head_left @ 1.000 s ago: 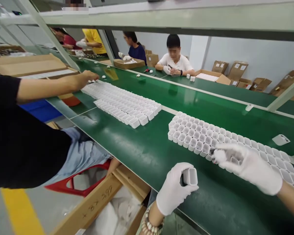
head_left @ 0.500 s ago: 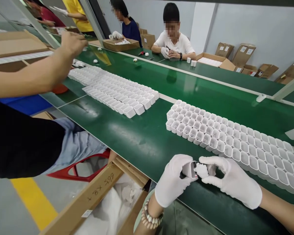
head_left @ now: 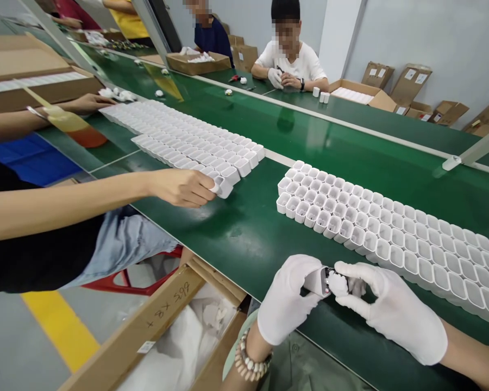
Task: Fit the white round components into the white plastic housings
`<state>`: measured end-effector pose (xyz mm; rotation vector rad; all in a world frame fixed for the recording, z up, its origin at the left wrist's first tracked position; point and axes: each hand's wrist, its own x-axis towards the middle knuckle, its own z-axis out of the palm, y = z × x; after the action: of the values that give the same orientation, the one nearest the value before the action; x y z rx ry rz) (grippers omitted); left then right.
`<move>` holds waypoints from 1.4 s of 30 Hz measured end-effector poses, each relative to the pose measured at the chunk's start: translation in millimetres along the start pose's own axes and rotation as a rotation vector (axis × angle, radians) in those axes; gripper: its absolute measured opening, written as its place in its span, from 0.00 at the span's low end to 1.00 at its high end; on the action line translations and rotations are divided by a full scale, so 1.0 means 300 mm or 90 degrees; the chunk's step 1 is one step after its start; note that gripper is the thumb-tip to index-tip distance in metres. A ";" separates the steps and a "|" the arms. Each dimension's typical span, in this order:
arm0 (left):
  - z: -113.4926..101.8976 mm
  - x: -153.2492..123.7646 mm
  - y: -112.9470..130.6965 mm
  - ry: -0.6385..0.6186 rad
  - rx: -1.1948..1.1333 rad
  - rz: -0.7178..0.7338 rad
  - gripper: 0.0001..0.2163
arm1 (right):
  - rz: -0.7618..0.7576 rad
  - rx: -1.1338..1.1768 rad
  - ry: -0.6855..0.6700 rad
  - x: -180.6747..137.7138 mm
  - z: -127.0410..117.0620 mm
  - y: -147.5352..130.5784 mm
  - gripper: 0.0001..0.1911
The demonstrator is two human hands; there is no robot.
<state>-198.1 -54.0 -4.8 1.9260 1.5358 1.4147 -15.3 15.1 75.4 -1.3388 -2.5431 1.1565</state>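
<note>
My left hand [head_left: 287, 298], in a white glove, is closed around a small white plastic housing [head_left: 315, 279] held just above the green conveyor belt [head_left: 236, 239]. My right hand [head_left: 391, 309], also gloved, pinches a small white part [head_left: 337, 283] against the housing's open end. Just beyond my hands lies a long block of white open-topped housings [head_left: 391, 233] standing in rows on the belt.
A second block of housings [head_left: 187, 141] lies further left; a co-worker's bare hand [head_left: 183, 187] touches its near corner. Other people sit across the belt with cardboard boxes [head_left: 198, 62]. An open carton [head_left: 167, 336] with white bags stands below the belt edge, beside a red stool.
My right hand came back from the rows of housings and brought a small part to the housing in my left hand. The co-worker's arm swung from the far end to the near corner of their block.
</note>
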 end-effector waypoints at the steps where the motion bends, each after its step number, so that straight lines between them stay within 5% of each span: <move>1: 0.000 0.000 -0.001 -0.003 0.000 0.005 0.23 | -0.003 -0.008 -0.001 0.001 0.001 -0.002 0.15; 12: 0.003 -0.008 0.002 -0.029 0.011 -0.014 0.25 | -0.109 -0.056 -0.016 0.032 0.030 0.009 0.03; 18: -0.001 -0.012 0.018 -0.008 0.017 -0.109 0.23 | -0.182 0.025 0.113 0.044 0.115 0.069 0.28; 28: 0.024 -0.027 0.007 -0.039 0.121 -0.012 0.28 | -0.199 0.070 0.164 0.051 0.105 0.046 0.06; 33: 0.029 -0.045 -0.018 -0.075 0.132 0.029 0.30 | -0.328 0.136 0.079 0.053 0.089 0.048 0.07; 42: 0.019 -0.058 -0.012 -0.119 0.134 0.045 0.25 | -0.317 0.143 -0.026 0.051 0.088 0.051 0.09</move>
<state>-194.6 -66.0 -18.8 2.1843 1.5962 1.0995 -23.9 16.0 42.4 -0.5894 -2.4663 1.3082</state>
